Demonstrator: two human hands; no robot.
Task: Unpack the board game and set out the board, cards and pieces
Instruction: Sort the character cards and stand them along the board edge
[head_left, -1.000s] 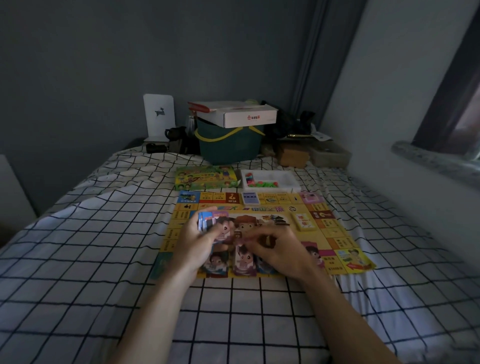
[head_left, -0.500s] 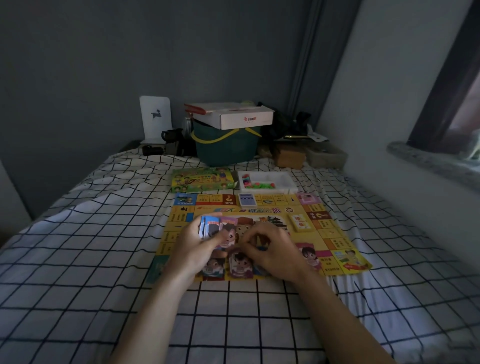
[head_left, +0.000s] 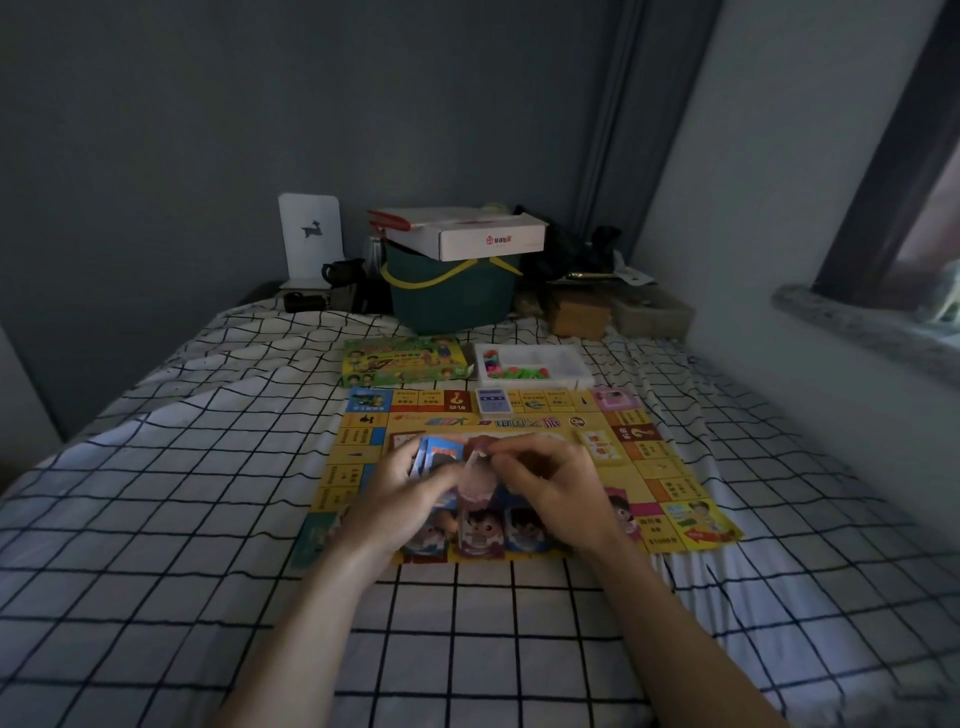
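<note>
The yellow game board (head_left: 670, 483) lies unfolded on the checked bedsheet. Over its middle, my left hand (head_left: 402, 501) grips a small fan of blue-backed cards (head_left: 439, 454). My right hand (head_left: 558, 488) pinches one blurred pinkish card (head_left: 475, 475) at its top edge, right beside the fan. Three character cards (head_left: 480, 532) lie in a row on the board's near edge, partly under my hands. A blue card stack (head_left: 493, 401) and a pink one (head_left: 615, 399) rest on the board's far edge, a yellow one (head_left: 597, 446) on its right.
The green game box (head_left: 402, 359) and a white tray (head_left: 532, 364) of coloured pieces sit beyond the board. Further back stand a green bucket (head_left: 452, 296) with a white carton on top, a white stand and small clutter. A wall and window sill rise at right.
My right hand has lifted a pinkish card up beside the fan in my left hand. Both hands stay over the board's middle.
</note>
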